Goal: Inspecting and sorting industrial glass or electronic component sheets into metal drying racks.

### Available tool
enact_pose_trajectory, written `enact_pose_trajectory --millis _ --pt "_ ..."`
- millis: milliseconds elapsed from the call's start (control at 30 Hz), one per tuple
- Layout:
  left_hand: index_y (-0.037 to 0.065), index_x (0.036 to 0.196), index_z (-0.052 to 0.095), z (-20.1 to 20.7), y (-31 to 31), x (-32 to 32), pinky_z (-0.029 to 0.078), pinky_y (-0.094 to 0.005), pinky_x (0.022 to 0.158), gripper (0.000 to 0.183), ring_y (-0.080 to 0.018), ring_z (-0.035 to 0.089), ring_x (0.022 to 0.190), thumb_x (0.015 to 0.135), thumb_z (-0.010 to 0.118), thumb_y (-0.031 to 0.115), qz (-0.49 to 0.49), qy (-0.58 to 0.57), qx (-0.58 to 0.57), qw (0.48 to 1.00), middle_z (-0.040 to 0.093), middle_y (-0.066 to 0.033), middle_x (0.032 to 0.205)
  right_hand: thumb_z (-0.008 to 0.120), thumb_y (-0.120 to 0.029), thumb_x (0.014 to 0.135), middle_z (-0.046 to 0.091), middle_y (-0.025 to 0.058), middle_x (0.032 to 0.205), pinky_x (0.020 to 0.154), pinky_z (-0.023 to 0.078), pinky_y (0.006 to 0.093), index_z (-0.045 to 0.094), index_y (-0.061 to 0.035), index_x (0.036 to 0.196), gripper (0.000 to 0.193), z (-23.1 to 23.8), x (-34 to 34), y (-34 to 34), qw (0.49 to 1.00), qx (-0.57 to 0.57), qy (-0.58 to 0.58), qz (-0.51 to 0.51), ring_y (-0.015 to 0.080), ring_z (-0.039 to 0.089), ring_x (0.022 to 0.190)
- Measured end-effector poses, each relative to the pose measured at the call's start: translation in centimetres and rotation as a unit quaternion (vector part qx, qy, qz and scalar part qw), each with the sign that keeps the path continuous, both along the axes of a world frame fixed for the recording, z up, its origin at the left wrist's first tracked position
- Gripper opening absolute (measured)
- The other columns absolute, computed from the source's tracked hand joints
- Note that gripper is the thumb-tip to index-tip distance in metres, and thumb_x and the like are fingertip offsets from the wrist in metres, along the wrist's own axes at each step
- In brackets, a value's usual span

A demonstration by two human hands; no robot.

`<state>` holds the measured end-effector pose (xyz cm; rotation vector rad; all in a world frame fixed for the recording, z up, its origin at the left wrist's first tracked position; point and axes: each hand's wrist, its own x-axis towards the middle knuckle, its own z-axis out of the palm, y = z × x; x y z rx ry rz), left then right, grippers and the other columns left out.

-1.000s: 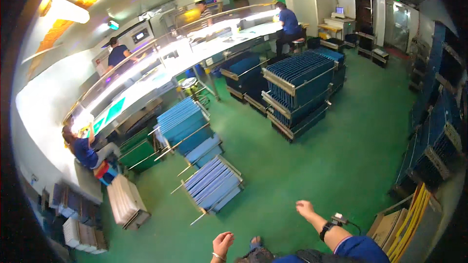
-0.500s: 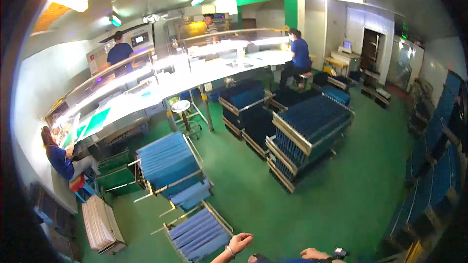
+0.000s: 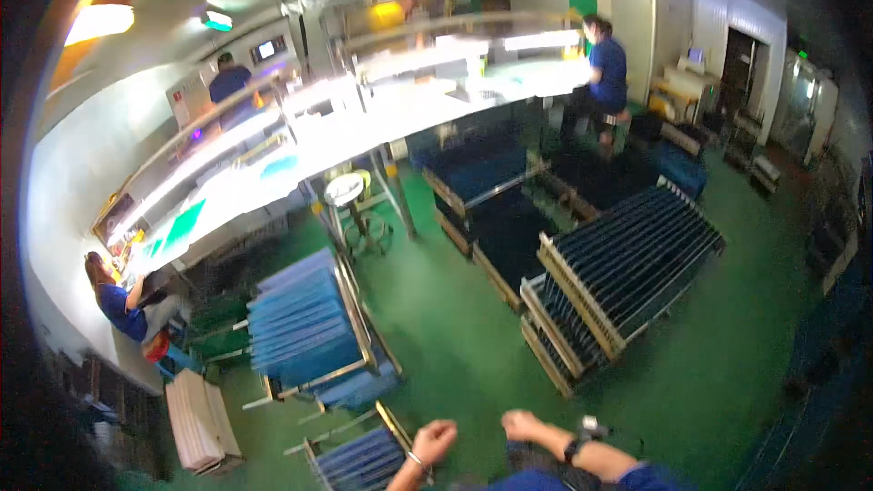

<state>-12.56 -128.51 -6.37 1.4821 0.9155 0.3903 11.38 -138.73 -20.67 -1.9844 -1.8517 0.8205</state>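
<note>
Left of the hands stands a rack of blue panels

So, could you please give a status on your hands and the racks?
Left hand, right hand: curled, nothing visible in either. Low blue rack nearest left hand. Stacked dark racks ahead, to the right.

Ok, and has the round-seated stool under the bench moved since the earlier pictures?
No. The stool still stands just left of the same yellow-banded bench leg; its different place in the picture comes from the camera's own move.
</note>
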Motion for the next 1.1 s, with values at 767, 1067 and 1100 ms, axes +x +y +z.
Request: enact_pose_trajectory --millis 767,1067,1100 --pt "0.000 0.100 0.055 7.7 32.4 5.4 0.051 -0.0252 0.067 0.018 -0.0137 0.061 0.077 0.086 0.055 0.011 0.335 -0.102 -0.068 0.934 0.063 -0.0085 0.090 0.051 -0.015 0.074 0.065 0.0121 0.090 0.075 0.050 0.0332 0.066 -0.0119 0.094 0.025 8.0 10.8 51.2 0.970 -0.088 0.128 -0.184 0.0226 0.063 0.082" --pt "0.000 0.106 0.056 6.0 42.8 6.6 0.049 -0.0252 0.069 0.024 -0.0147 0.060 0.081 0.086 0.055 0.014 0.423 -0.066 -0.107 0.897 0.063 -0.0080 0.093 0.051 -0.008 0.082 0.060 0.0092 0.073 0.055 0.051 0.0339 0.057 -0.0056 0.092 0.012 0.4 25.3 59.7 0.502 0.026 0.531 -0.682 0.0197 0.059 0.061" --pt "-0.001 0.107 0.056 5.7 44.2 7.1 0.049 -0.0264 0.067 0.025 -0.0159 0.060 0.079 0.086 0.056 0.014 0.431 -0.055 -0.106 0.894 0.063 -0.0083 0.091 0.051 -0.007 0.082 0.060 0.0098 0.075 0.056 0.051 0.0336 0.056 -0.0053 0.095 0.015 -0.1 26.6 61.2 0.492 0.033 0.534 -0.687 0.0201 0.059 0.063"
